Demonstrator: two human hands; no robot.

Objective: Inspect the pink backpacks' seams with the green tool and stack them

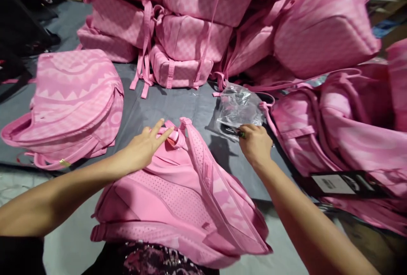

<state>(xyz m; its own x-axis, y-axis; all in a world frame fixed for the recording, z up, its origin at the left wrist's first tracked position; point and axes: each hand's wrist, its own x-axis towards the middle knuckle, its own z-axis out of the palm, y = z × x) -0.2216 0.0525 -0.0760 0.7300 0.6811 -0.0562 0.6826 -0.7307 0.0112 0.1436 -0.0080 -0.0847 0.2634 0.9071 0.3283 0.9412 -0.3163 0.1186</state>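
A pink backpack (178, 190) lies on its front close to my body, its perforated back panel and shoulder straps facing up. My left hand (144, 145) rests at its top, fingers stretched out and spread over the carry handle (173, 133); the thumb is hidden. Off to the right, my right hand (257, 144) is closed at the near edge of a crumpled clear plastic bag (238, 105). Something dark shows through the plastic beside the fingers. A small dark green thing sits at the knuckles, perhaps a ring. The fingertips are hidden.
Another pink backpack (76, 101) stands at left on the dark grey table cover (165, 107). Stacked pink backpacks (193, 37) line the back. At right, more backpacks (352, 126) lie together, with a black-and-white tag (337, 183) hanging out. Dark bags (22, 24) fill the far left.
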